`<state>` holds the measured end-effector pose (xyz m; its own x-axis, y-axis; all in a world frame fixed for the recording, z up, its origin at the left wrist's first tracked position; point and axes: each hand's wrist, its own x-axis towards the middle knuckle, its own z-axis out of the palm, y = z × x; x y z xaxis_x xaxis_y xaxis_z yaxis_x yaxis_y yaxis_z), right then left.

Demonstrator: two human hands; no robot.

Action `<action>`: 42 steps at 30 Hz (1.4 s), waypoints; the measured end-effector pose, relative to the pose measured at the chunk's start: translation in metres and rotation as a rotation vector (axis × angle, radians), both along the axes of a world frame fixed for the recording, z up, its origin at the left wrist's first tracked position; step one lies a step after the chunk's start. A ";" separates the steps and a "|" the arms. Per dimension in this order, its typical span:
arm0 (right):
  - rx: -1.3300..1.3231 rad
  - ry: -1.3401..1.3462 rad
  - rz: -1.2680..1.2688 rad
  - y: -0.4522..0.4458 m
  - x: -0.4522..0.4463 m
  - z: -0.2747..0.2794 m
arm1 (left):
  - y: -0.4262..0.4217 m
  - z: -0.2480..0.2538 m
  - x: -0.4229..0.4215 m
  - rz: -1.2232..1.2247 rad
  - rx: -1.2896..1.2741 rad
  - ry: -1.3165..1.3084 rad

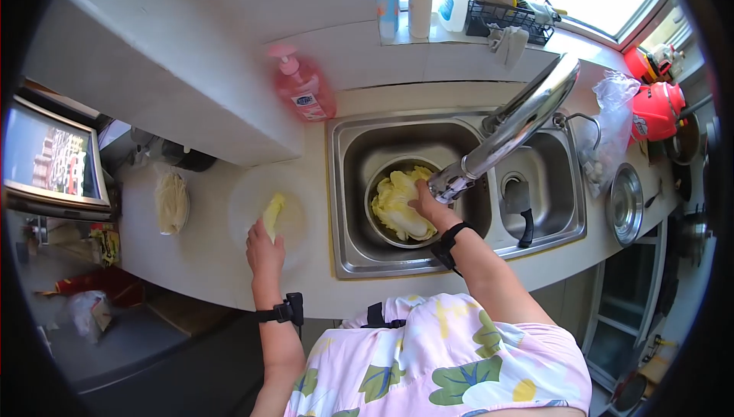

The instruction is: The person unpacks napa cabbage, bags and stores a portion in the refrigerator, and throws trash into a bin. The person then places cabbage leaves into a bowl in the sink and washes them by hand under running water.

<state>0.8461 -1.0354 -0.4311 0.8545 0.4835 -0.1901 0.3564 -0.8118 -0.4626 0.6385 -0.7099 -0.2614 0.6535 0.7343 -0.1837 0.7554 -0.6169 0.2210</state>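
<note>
left grip (266, 250): pinching yellow napa cabbage leaf (273, 212) over clear dish (295, 220), bench (210, 260) | right grip (428, 204): against cabbage leaves (397, 204) in steel bowl (368, 220), left sink basin (352, 176); closure cannot be told | faucet (508, 136) overhanging | risk: pinched leaf could slip if wet; right grip, lifted straight up, could knock faucet

Crinkled, moist-looking leaves (399, 207) under the right hand (428, 201) lie in a smooth metal bowl (391, 167), the sink (338, 188) around it is satin-finished metal, the tap (527, 107) beside that hand is mirror-glossy metal, and beyond the left hand (265, 250) a shiny translucent plastic bottle (304, 88) tops the smooth bench (206, 264).
</note>
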 end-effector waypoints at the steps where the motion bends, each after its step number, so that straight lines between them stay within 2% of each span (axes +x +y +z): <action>1: 0.035 0.103 -0.050 -0.001 -0.001 -0.001 | -0.005 0.000 -0.008 -0.108 0.163 -0.027; 2: 0.068 0.207 -0.101 0.000 -0.002 -0.002 | -0.009 0.000 -0.013 -0.217 0.324 -0.052; 3: 0.047 0.159 -0.092 -0.005 -0.001 -0.002 | -0.013 -0.001 -0.015 -0.208 0.323 -0.050; 4: 0.043 0.159 -0.084 -0.007 -0.001 0.011 | -0.022 0.005 -0.013 -0.266 0.307 -0.187; 5: 0.276 0.164 -0.139 -0.013 0.000 0.019 | -0.032 0.008 -0.009 -0.322 0.288 -0.326; 6: 0.507 0.166 -0.196 -0.022 0.002 0.023 | -0.045 0.008 -0.003 -0.315 0.283 -0.329; 7: 0.432 0.243 -0.139 -0.037 0.016 -0.037 | -0.061 0.007 0.006 -0.351 0.194 -0.379; 8: 0.427 0.235 -0.141 -0.036 0.012 -0.001 | -0.076 0.007 0.016 -0.391 0.106 -0.433; 10: 0.823 0.866 -0.614 -0.031 -0.003 0.075 | -0.106 -0.006 0.037 -0.491 -0.147 -0.549; 12: 0.833 0.866 -0.637 -0.032 -0.017 0.088 | -0.138 -0.032 0.061 -0.394 -0.653 -0.533; 14: 0.983 0.929 -0.627 -0.030 -0.030 0.089 | -0.171 -0.049 0.084 -0.344 -0.856 -0.484; 15: 1.023 0.918 -0.596 -0.026 -0.040 0.104 | -0.185 -0.051 0.095 -0.346 -0.852 -0.488; 17: 1.066 0.860 -0.543 -0.016 -0.060 0.106 | -0.203 -0.054 0.113 -0.137 -1.385 -0.552; 18: 1.102 0.804 -0.496 -0.017 -0.066 0.108 | -0.204 -0.059 0.117 -0.148 -1.388 -0.548; 19: 0.864 0.828 -0.386 -0.025 -0.067 0.114 | -0.205 -0.059 0.124 -0.085 -1.424 -0.607; 20: 0.871 0.811 -0.398 -0.035 -0.062 0.121 | -0.208 -0.059 0.131 -0.025 -1.461 -0.665; 21: 0.796 0.417 -0.318 -0.048 -0.054 0.130 | -0.206 -0.058 0.135 -0.003 -1.502 -0.624; 22: 0.692 0.032 -0.234 -0.062 -0.045 0.141 | -0.203 -0.030 0.134 0.041 -1.588 -0.533; 24: 0.625 -0.293 -0.442 -0.091 -0.007 0.193 | -0.194 -0.022 0.136 -0.015 -1.593 -0.444; 26: 0.221 -0.720 -0.435 -0.126 0.043 0.192 | -0.195 -0.018 0.141 -0.029 -1.588 -0.453; 28: 0.008 -0.821 -0.527 -0.137 0.068 0.190 | -0.197 -0.013 0.145 0.042 -1.709 -0.541; 29: 0.017 -0.820 -0.519 -0.145 0.074 0.185 | -0.196 -0.012 0.147 0.054 -1.769 -0.558; 31: -0.233 -0.466 -0.429 -0.150 0.080 0.177 | -0.197 -0.011 0.143 0.032 -1.797 -0.599; 34: -0.240 -0.324 -0.445 -0.146 0.066 0.172 | -0.196 -0.012 0.138 0.018 -1.842 -0.635; 36: -0.211 -0.384 -0.432 -0.140 0.050 0.168 | -0.198 -0.014 0.132 0.068 -1.928 -0.635; 38: 0.085 -0.673 -0.446 -0.123 0.032 0.167 | -0.199 -0.017 0.127 0.105 -1.906 -0.616; 39: 0.224 -0.652 -0.385 -0.113 0.023 0.163 | -0.199 -0.022 0.123 0.113 -1.865 -0.580; 42: 0.742 0.078 -0.463 -0.074 -0.015 0.149 | -0.198 -0.034 0.112 0.137 -1.764 -0.482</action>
